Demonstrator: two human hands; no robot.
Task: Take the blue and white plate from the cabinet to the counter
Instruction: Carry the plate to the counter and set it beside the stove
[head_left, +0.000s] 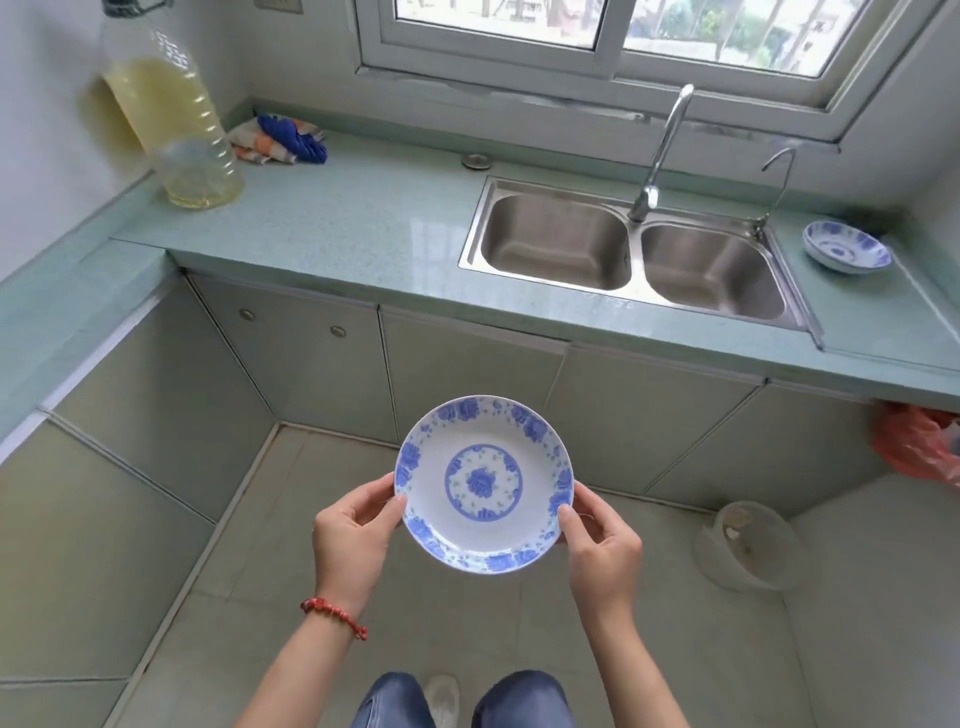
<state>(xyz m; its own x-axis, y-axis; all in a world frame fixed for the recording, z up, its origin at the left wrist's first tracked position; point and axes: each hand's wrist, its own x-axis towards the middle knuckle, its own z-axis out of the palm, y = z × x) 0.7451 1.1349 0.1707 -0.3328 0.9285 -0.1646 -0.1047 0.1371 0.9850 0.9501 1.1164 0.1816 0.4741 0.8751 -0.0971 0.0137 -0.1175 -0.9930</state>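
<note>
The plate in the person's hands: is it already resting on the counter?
No, both hands hold the plate in the air over the floor, short of the counter.

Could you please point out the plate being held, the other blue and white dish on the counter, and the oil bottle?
Held plate (483, 483): head view, on its central flower medallion.
Dish on the counter (845, 247): head view, on its inner surface.
Oil bottle (171, 119): head view, on its oil-filled body.

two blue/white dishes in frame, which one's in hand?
The larger plate, low and centre, pinched at its rim between left hand and right hand. The smaller dish rests on the counter, right of the sink.
</note>
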